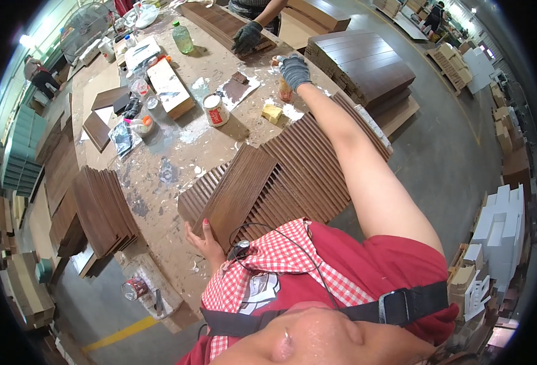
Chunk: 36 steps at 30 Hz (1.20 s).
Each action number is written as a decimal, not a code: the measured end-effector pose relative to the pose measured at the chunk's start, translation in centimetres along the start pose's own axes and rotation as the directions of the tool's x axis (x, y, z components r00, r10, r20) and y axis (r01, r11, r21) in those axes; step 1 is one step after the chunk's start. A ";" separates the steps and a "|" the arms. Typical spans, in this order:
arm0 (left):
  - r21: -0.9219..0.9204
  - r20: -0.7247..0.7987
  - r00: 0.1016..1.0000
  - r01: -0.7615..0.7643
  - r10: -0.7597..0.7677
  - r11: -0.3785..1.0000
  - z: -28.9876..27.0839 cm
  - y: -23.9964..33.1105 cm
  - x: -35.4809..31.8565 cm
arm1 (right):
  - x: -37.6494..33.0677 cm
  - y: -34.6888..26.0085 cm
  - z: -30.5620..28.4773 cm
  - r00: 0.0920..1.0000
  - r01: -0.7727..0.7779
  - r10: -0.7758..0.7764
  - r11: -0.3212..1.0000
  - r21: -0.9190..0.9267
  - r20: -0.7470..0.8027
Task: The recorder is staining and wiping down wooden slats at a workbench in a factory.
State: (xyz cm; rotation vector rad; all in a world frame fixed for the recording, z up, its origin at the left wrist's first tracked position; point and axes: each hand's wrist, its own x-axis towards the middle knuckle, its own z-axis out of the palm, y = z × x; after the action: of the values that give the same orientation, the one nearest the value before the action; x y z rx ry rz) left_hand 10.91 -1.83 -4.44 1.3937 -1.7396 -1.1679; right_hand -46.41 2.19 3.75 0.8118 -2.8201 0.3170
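Note:
My bare left hand (206,244) grips the near end of a dark brown wooden board (241,185), one red-nailed finger against its face. That board lies slantwise across a row of ribbed brown slats (308,164) on the worktable. My right arm stretches to the table's far right side. There my right hand (296,72), in a grey glove with bare fingertips, is curled right beside an orange-tinted bottle (285,92); what its fingers hold is hidden. A yellow sponge (272,113) and a white-and-red can (215,111) stand close by.
The paint-stained worktable (165,158) holds a green bottle (182,38) and a white-topped block (170,88). Stacked boards (101,210) stand at the left, and a stack of dark panels (362,64) at the right. Across the table a co-worker's gloved hand (247,38) rests on planks.

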 end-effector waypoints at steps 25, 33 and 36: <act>-0.126 0.036 0.999 0.036 -0.032 0.991 0.1 -1.3 0.7 | -1.1 -0.1 0.5 0.977 0.018 -0.004 0.998 -0.061 0.213; -0.002 0.030 1.000 -0.003 0.004 1.000 -0.1 -0.8 0.7 | -1.7 3.1 0.0 0.989 0.125 -0.120 0.991 0.045 -0.085; -0.032 0.034 0.999 0.029 -0.028 0.999 0.0 -1.3 0.7 | -3.2 4.9 -2.7 0.983 -0.036 0.147 0.738 0.674 -0.109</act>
State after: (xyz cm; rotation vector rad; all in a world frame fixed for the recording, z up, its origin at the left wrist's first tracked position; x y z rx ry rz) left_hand 11.27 -2.57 -5.63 1.3913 -1.7216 -1.2360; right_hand -46.07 8.48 4.88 0.7071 -2.5795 1.4132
